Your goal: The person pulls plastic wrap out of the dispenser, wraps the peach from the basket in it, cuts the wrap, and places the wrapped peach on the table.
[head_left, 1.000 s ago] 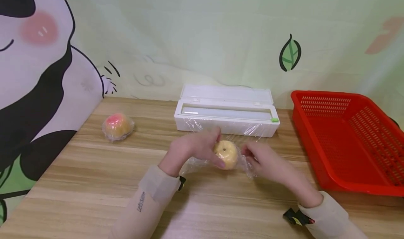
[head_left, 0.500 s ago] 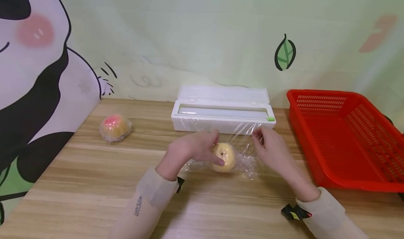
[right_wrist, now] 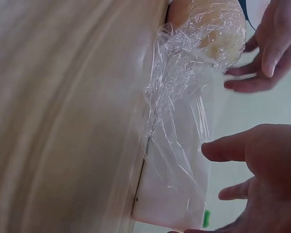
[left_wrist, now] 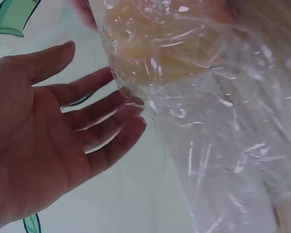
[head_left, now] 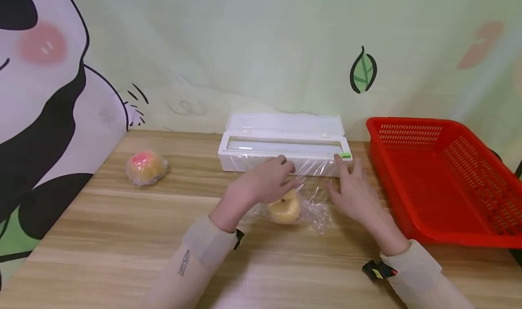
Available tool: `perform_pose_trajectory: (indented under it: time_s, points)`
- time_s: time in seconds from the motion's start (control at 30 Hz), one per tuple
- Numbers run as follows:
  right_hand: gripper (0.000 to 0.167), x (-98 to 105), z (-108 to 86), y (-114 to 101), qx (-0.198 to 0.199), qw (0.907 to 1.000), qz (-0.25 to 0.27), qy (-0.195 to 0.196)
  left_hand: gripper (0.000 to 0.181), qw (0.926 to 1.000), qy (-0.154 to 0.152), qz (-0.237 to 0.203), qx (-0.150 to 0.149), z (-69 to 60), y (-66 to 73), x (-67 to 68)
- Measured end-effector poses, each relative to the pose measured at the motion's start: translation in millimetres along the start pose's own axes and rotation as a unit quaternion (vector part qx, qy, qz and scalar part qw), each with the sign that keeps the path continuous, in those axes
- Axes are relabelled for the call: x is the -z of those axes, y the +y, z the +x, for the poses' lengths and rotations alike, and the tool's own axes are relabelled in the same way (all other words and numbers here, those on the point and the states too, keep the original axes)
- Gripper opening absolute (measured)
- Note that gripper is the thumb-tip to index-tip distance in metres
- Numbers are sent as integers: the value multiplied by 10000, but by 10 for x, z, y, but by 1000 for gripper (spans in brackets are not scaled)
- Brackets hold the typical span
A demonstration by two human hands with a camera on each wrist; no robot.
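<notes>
A round yellow fruit [head_left: 284, 211] with a stem dimple sits on the table under clear plastic wrap [head_left: 320, 216]. The wrap runs back from it to the front of a long white cling film box [head_left: 240, 163], whose lid stands up. Over the fruit's far side is my left hand [head_left: 265, 182], its fingers loosely bent and apart; in the left wrist view the palm is bare, and its fingertips come close to the film. My right hand [head_left: 359, 193] is spread at the box's right end, index finger near the green slider [head_left: 345, 155]; whether it touches is unclear.
A pink-and-yellow fruit [head_left: 146, 167] in clear wrap lies on the left of the wooden table [head_left: 122, 236]. On the right stands a red plastic basket [head_left: 440, 195] with perforated sides. A printed cloth [head_left: 244, 50] hangs behind the table.
My left hand has let go of the fruit and lifted toward the box. The right hand has left the wrap beside the fruit, moved to the box's right end and spread its fingers.
</notes>
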State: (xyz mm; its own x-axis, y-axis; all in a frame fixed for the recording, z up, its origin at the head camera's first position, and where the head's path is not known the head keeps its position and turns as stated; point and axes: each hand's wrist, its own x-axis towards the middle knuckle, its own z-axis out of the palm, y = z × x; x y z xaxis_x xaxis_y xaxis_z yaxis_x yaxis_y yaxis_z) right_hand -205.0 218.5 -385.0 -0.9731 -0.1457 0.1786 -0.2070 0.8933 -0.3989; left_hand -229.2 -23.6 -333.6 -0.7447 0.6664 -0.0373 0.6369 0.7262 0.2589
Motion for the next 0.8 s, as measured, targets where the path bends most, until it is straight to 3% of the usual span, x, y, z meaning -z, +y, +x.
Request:
perform_pose_trajectory:
  time_s: [0.13, 0.3, 0.57, 0.8]
  points:
    - [76, 12, 5, 29, 40, 9999, -53, -107, 34, 9986, -138, 395, -328, 177, 87, 38]
    - [77, 23, 15, 69, -81, 9996, -89, -244, 32, 9942, -463, 851, -476, 415, 226, 133]
    - [78, 45, 12, 127, -139, 9991, -130, -388, 35, 9910, -1007, 653, -597, 829, 352, 268]
    - [81, 28, 37, 147, -227, 9980, -180, -562, 48, 9899, -1149, 610, -560, 1156, 413, 281]
